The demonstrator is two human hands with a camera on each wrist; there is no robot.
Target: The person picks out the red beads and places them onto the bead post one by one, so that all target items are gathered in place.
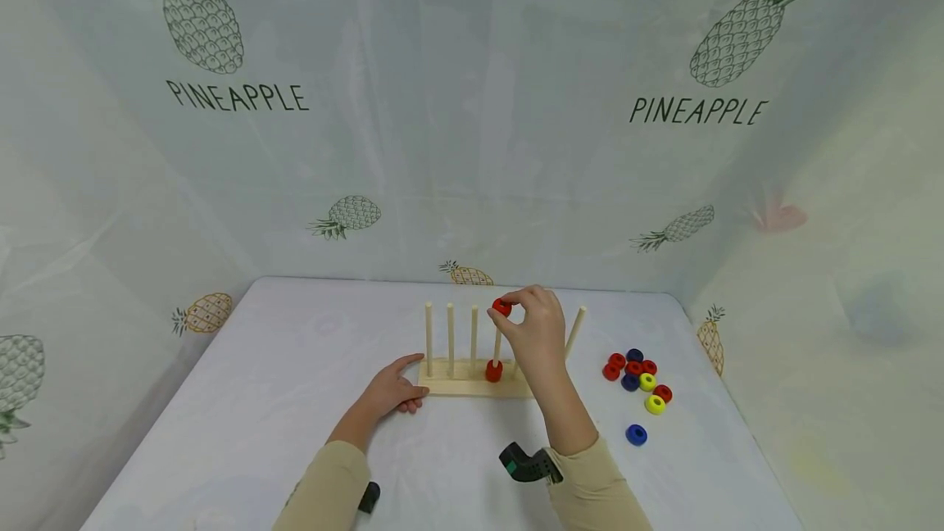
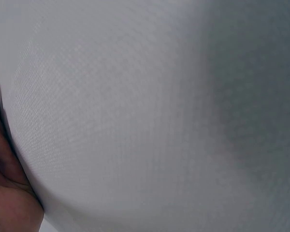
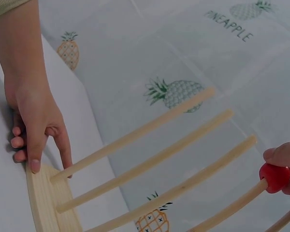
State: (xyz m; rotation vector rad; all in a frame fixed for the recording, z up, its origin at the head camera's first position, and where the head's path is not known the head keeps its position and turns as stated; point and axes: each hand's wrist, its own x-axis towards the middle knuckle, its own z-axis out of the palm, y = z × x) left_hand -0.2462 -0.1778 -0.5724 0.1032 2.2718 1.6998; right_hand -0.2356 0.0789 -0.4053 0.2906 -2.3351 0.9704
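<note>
A wooden peg stand with several upright pegs is at the middle of the table. Its left end is gripped by my left hand, thumb at the front and index finger behind; the right wrist view shows this left hand too. Between thumb and fingertips, my right hand pinches a red bead at the top of the fourth peg from the left. In the right wrist view, the peg meets this bead; its tip is hidden. Red beading sits at that peg's foot; I cannot tell if it is one bead or more.
Right of the stand lie loose red beads, yellow beads and blue beads on the white tabletop. Behind hangs a pineapple-print sheet. My right forearm covers the stand's right part in the head view.
</note>
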